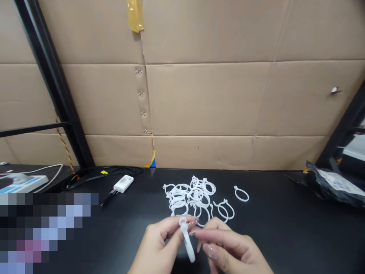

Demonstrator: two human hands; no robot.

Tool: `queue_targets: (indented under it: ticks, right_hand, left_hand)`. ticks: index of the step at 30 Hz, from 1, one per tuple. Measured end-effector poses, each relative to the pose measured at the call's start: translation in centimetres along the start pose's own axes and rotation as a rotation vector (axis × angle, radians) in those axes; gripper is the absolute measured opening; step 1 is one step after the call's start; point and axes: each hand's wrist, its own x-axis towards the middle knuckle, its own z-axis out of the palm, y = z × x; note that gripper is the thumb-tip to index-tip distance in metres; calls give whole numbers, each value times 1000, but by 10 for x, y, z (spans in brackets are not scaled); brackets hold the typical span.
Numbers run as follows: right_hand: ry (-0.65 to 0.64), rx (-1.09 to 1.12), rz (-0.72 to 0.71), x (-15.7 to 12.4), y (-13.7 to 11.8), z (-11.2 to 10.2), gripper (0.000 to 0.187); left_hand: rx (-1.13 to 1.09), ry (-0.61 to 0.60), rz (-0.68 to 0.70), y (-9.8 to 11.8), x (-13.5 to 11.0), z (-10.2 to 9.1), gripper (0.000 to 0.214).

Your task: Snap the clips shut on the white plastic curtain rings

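My left hand (159, 243) and my right hand (228, 247) meet low in the middle of the view, both pinching one white plastic ring (188, 238) that stands on edge between the fingertips. Its small loop end points up by my left thumb. Just beyond my hands, a heap of several white plastic rings (189, 198) lies on the black table (285, 228). One ring (241, 194) lies by itself to the right of the heap.
A cardboard wall (213, 95) closes off the back of the table. A white adapter (123, 183) with black cables lies at the left, a white power strip (19, 182) further left, and a black plastic bag (333, 186) at the right. Black frame posts (54, 87) rise on both sides.
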Motion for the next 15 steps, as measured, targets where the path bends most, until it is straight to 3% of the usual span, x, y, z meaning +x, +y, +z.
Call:
queue_targets:
  ticks: [4, 7, 15]
  right_hand:
    - [66, -38, -62, 1, 2, 0, 42]
    - [126, 113, -71, 3, 1, 1, 62]
    - [197, 278, 65, 10, -4, 0, 64]
  left_hand:
    - [-67, -11, -28, -1, 1, 1, 23]
    - [-52, -8, -23, 0, 1, 0, 26]
    - [26, 0, -30, 1, 0, -2, 26]
